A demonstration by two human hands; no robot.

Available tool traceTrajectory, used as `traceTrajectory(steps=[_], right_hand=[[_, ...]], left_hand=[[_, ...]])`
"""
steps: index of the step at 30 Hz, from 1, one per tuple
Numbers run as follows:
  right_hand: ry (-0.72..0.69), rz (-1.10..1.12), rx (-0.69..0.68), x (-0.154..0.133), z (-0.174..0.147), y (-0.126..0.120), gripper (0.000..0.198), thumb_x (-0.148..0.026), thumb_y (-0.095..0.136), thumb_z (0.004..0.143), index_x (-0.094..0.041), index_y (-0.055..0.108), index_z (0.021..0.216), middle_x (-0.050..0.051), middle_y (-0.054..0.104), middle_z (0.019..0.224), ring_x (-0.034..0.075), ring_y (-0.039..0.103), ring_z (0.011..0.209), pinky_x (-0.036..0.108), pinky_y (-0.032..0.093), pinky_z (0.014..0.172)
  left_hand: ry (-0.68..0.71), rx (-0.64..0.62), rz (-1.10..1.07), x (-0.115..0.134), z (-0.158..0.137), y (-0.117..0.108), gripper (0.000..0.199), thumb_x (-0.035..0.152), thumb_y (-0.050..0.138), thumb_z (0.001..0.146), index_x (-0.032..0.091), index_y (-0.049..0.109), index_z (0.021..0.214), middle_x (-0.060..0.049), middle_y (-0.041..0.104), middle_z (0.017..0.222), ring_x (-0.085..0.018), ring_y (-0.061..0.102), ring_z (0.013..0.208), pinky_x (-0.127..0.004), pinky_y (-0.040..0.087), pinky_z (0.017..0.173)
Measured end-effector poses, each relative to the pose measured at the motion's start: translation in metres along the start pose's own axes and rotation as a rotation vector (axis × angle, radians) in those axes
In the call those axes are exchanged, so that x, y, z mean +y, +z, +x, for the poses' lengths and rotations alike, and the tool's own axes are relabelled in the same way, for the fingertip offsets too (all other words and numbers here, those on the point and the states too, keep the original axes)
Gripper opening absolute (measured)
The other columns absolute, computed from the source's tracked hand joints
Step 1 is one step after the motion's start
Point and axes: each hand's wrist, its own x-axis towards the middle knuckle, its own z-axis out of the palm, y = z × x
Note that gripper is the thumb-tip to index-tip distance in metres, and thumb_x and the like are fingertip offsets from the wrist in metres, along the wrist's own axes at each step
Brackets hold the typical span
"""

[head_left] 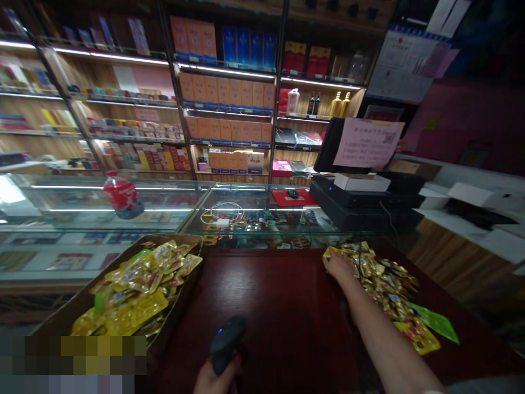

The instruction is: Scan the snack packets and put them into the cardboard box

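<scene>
My left hand (216, 377), at the bottom edge of the head view, is wrapped round the handle of a black barcode scanner (226, 340) with a small blue light on it. Farther forward, my right hand (339, 265) has its fingers closed on a yellow snack packet (327, 253) at the near-left end of a pile of gold snack packets (383, 279). A green packet (437, 323) and a red-and-yellow packet (419, 336) lie at the pile's near end. To the left stands a cardboard box (186, 290) filled with more gold, yellow and green packets.
Everything rests on a dark red-brown table (262, 306). Behind it is a glass display counter (254, 189) bearing a red-capped bottle (121, 194), a white cable (222, 222), and a monitor (328, 145) on dark equipment. Stocked shelves line the wall.
</scene>
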Motion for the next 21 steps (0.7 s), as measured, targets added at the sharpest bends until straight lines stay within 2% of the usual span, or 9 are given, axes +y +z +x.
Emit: traceTrajectory(steps=[4,6,8,10,12,14,16,19,21], right_hand=[[-0.075,0.053,-0.100,-0.023,-0.014,0.017,0.046,-0.040,0.044,0.096,-0.008,0.062,0.124,0.025,0.070,0.113,0.038,0.066,0.107,0.056,0.042,0.096],[-0.158,0.110,-0.139,-0.034,-0.037,0.025,0.045,-0.043,0.037,0.099,-0.014,0.065,0.119,0.019,0.074,0.103,0.032,0.071,0.096,0.045,0.049,0.088],[-0.263,0.173,-0.165,-0.042,-0.070,0.034,0.041,-0.044,0.035,0.100,-0.022,0.068,0.109,0.012,0.075,0.103,0.025,0.071,0.094,0.037,0.050,0.086],[-0.384,0.263,-0.118,-0.049,-0.107,0.047,0.036,-0.040,0.036,0.099,-0.025,0.069,0.102,0.008,0.072,0.110,0.022,0.069,0.100,0.032,0.050,0.090],[-0.440,0.360,0.044,-0.054,-0.139,0.060,0.033,-0.035,0.039,0.096,-0.022,0.067,0.108,0.012,0.065,0.123,0.024,0.065,0.109,0.035,0.048,0.096],[-0.391,0.399,0.232,-0.056,-0.162,0.070,0.042,-0.036,0.042,0.092,-0.015,0.058,0.125,0.019,0.053,0.137,0.031,0.060,0.116,0.042,0.048,0.098],[-0.315,0.363,0.295,-0.056,-0.173,0.074,0.055,-0.039,0.044,0.091,-0.010,0.047,0.137,0.024,0.052,0.136,0.035,0.059,0.113,0.047,0.048,0.095],[-0.298,0.371,0.194,-0.057,-0.176,0.068,0.058,-0.043,0.043,0.091,-0.008,0.046,0.137,0.022,0.063,0.115,0.036,0.062,0.101,0.047,0.049,0.089],[-0.283,0.461,0.122,-0.059,-0.177,0.061,0.058,-0.044,0.042,0.091,-0.012,0.045,0.139,0.020,0.063,0.116,0.034,0.063,0.100,0.045,0.050,0.087]], left_hand=[[-0.011,-0.038,-0.036,0.007,-0.006,0.001,0.050,0.057,0.080,0.053,0.019,0.057,0.076,0.003,0.061,0.048,-0.009,0.044,0.027,-0.020,0.033,0.028],[-0.026,-0.037,-0.032,0.008,-0.006,0.002,0.049,0.055,0.080,0.053,0.019,0.056,0.075,0.003,0.061,0.048,-0.009,0.044,0.027,-0.020,0.033,0.028],[-0.041,-0.039,-0.017,0.009,-0.006,0.003,0.047,0.054,0.079,0.053,0.020,0.055,0.075,0.003,0.061,0.048,-0.010,0.045,0.027,-0.021,0.033,0.028],[-0.050,-0.056,-0.004,0.010,-0.006,0.003,0.043,0.051,0.077,0.055,0.020,0.054,0.075,0.004,0.060,0.049,-0.009,0.045,0.028,-0.020,0.034,0.028],[-0.056,-0.078,-0.003,0.011,-0.008,0.003,0.037,0.045,0.075,0.057,0.020,0.054,0.075,0.004,0.059,0.048,-0.009,0.045,0.028,-0.020,0.033,0.028],[-0.063,-0.096,-0.011,0.014,-0.012,0.002,0.031,0.039,0.071,0.059,0.020,0.054,0.076,0.005,0.059,0.047,-0.010,0.045,0.028,-0.020,0.033,0.028],[-0.069,-0.105,-0.017,0.018,-0.016,0.002,0.026,0.034,0.068,0.061,0.019,0.055,0.078,0.004,0.059,0.046,-0.010,0.047,0.029,-0.020,0.034,0.029],[-0.066,-0.096,-0.016,0.022,-0.022,0.003,0.022,0.029,0.066,0.062,0.018,0.056,0.079,0.004,0.060,0.048,-0.010,0.047,0.030,-0.020,0.035,0.030],[-0.057,-0.093,-0.011,0.024,-0.025,0.005,0.020,0.027,0.065,0.063,0.018,0.055,0.079,0.004,0.060,0.049,-0.010,0.047,0.031,-0.020,0.034,0.030]])
